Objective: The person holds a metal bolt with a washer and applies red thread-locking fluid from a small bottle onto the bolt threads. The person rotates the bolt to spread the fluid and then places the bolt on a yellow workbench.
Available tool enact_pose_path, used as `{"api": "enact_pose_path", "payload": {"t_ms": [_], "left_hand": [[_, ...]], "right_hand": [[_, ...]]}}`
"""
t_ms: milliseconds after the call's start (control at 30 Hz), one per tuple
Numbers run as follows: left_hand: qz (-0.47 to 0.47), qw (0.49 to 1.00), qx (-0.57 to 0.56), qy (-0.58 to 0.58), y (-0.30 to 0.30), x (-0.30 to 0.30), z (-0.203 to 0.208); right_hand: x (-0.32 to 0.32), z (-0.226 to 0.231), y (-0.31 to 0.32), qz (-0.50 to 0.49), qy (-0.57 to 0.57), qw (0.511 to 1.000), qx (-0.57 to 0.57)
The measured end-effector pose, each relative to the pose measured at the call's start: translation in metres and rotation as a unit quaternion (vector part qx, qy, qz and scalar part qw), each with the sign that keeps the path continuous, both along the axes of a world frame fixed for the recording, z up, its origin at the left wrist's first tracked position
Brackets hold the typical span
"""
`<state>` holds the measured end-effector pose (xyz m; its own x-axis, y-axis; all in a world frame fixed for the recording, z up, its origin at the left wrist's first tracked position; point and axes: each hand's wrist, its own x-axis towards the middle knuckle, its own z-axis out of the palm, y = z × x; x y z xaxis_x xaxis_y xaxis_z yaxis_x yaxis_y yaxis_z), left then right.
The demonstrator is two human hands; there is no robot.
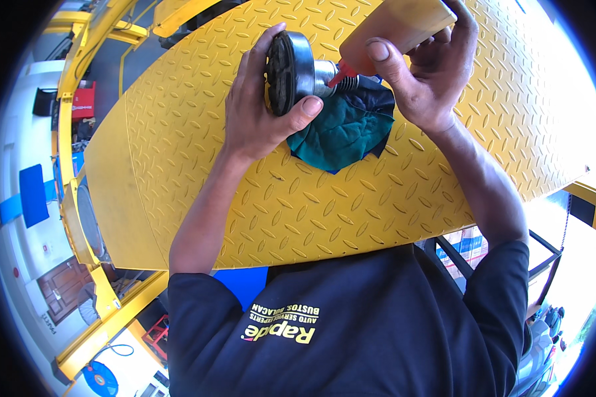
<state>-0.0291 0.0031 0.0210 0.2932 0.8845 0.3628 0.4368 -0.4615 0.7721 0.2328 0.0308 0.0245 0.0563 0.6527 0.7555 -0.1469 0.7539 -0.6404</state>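
Note:
My left hand (250, 126) grips a metal part with a thick black round end (299, 74), held on its side. A short silvery cylinder and a ribbed, spring-like section extend to the right from that end. In my right hand (430, 89) is a tilted squeeze bottle (392, 36) with amber-brown contents. Its red nozzle (342, 74) points down to the left, against or just in front of the silvery cylinder; whether liquid flows out I cannot tell. Below the part, a crumpled dark green cloth (341, 132) lies on the yellow tread plate (298, 212).
The tread plate's near edge runs close to my dark shirt (371, 311). Yellow metal framework (66, 132) stands to the left, with a red box (83, 102) beyond it. A dark metal frame (543, 264) is at the lower right.

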Motion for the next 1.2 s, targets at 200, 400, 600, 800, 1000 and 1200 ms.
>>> {"api": "enact_pose_path", "payload": {"t_ms": [200, 400, 600, 800, 1000, 1200], "left_hand": [[0.028, 1.000, 0.009, -0.011, -0.005, 0.004, 0.002], [0.053, 0.999, -0.015, 0.004, -0.011, 0.008, 0.005], [-0.045, 0.995, -0.024, -0.089, -0.007, 0.006, 0.000], [-0.128, 0.990, 0.060, 0.021, 0.014, -0.021, -0.011], [-0.090, 0.994, 0.061, 0.011, 0.014, -0.018, -0.010], [-0.075, 0.995, 0.059, -0.005, 0.012, -0.013, -0.009]], "right_hand": [[0.003, 0.009, -0.005, 0.029, -0.008, 0.999, -0.022], [-0.013, 0.014, -0.008, -0.021, 0.087, 0.978, -0.189], [0.002, 0.023, -0.001, -0.015, 0.084, 0.924, -0.372], [0.006, 0.014, 0.002, -0.022, 0.082, 0.937, -0.338], [0.000, 0.009, -0.004, -0.039, 0.058, 0.968, -0.240], [-0.007, 0.003, 0.000, -0.017, 0.052, 0.971, -0.235]]}}
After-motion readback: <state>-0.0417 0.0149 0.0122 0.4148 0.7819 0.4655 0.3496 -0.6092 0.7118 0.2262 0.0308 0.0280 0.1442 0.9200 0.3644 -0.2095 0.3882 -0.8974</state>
